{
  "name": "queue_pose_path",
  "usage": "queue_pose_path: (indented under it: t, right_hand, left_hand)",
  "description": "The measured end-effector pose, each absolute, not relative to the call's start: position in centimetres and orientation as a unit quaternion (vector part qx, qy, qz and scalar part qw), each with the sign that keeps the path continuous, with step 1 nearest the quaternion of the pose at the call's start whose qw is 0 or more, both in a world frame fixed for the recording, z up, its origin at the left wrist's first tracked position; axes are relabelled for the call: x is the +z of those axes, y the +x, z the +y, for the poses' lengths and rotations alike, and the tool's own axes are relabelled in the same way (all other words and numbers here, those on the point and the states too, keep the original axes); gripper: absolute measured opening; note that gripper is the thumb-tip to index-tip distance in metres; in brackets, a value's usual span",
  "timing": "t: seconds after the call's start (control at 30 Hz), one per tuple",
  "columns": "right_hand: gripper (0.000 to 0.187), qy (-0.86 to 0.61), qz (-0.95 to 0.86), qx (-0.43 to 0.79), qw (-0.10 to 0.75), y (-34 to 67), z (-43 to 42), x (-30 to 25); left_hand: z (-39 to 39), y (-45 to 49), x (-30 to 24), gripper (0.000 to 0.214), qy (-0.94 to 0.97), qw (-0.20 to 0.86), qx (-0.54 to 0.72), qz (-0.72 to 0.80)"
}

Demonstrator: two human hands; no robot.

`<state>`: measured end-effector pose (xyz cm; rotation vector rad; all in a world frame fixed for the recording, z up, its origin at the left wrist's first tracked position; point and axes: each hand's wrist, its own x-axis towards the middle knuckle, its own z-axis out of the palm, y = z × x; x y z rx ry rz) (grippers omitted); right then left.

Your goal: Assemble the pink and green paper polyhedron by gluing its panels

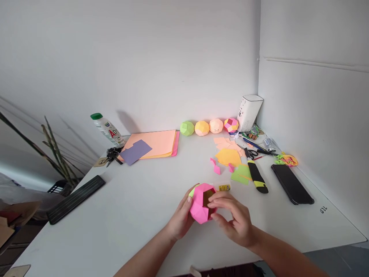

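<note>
A pink folded-paper ball with an open gap on top sits between both hands just above the white table. My left hand cups its left side with fingers wrapped around it. My right hand pinches the ball's right edge by the opening, fingers curled. A small yellow glue stick lies right behind the ball. Small pink folded pieces lie a little farther back.
Several finished paper balls line the back wall beside a white box. Orange and green paper sheets, scissors, a yellow-black cutter and a phone lie right. A paper stack, bottle, keys and a black bar lie left.
</note>
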<state>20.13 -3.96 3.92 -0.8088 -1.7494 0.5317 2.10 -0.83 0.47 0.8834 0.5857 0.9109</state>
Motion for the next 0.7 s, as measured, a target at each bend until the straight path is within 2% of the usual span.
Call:
queue_pose_path:
  t: [0.1,0.17,0.27,0.4,0.7]
  right_hand:
    - [0.033,-0.367,-0.694,0.168,0.597,20.6,-3.8,4.3]
    - [0.028,-0.399,-0.673,0.168,0.6,20.7,-3.6,4.4]
    - [0.02,-0.434,-0.673,0.231,0.553,20.6,-3.4,4.2]
    - [0.027,-0.451,-0.689,0.283,0.492,20.4,-3.6,3.6]
    - [0.027,-0.47,-0.689,0.304,0.46,20.2,-3.4,3.2]
  left_hand:
    - [-0.7,1.9,0.8,0.065,0.393,0.784,0.418,0.235]
    - [-0.6,1.6,0.7,0.062,0.382,0.79,0.426,0.219]
    - [-0.5,1.4,0.6,0.056,0.359,0.804,0.431,0.198]
    - [-0.6,1.5,0.7,0.049,0.348,0.812,0.429,0.188]
    - [-0.4,1.3,0.3,0.059,0.355,0.805,0.423,0.217]
